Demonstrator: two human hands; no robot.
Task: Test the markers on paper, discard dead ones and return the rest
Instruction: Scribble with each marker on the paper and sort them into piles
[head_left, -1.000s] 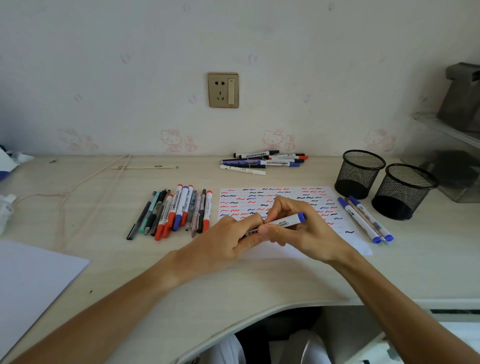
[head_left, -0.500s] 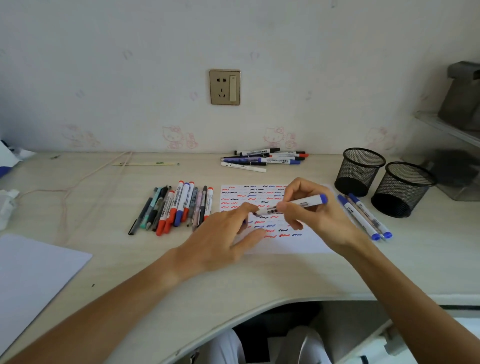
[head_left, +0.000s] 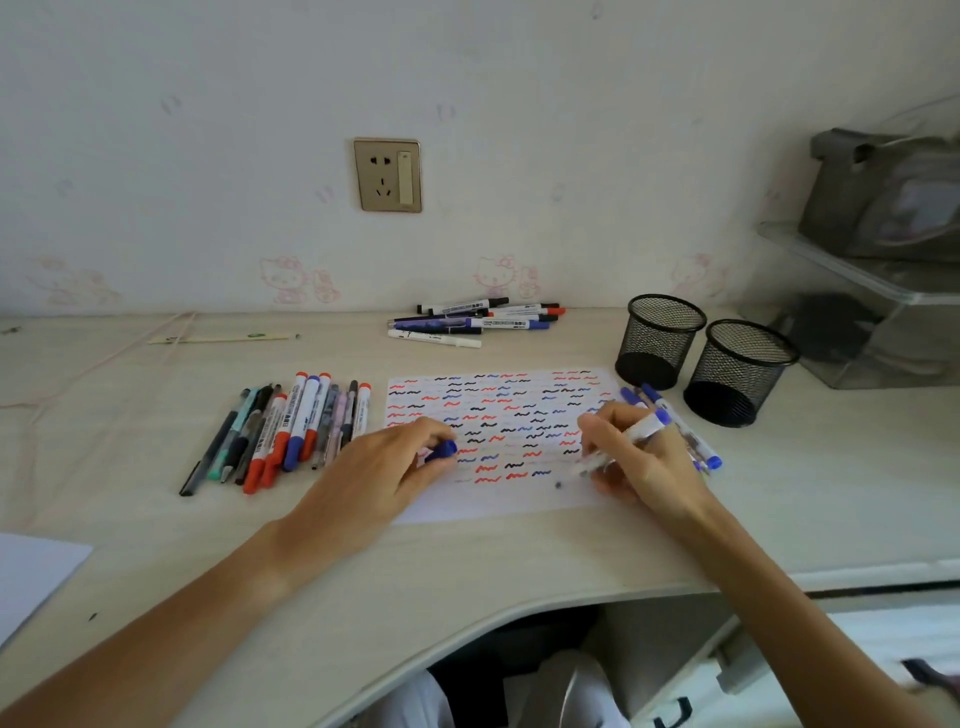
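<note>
Pale table (head_left: 519, 561) with squiggle-covered test paper (head_left: 498, 415) mid-right. Right hand (head_left: 644, 462) gripping a white blue-ended marker (head_left: 641, 431), tip down on the near right of the sheet. Left hand (head_left: 384, 473) pinching the blue cap (head_left: 441, 449) at the paper's left edge.

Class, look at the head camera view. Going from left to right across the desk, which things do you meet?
Corner of a white sheet → row of pens and markers → left hand holding a blue cap → test paper with squiggles → right hand holding a marker → two mesh pen cups.
</note>
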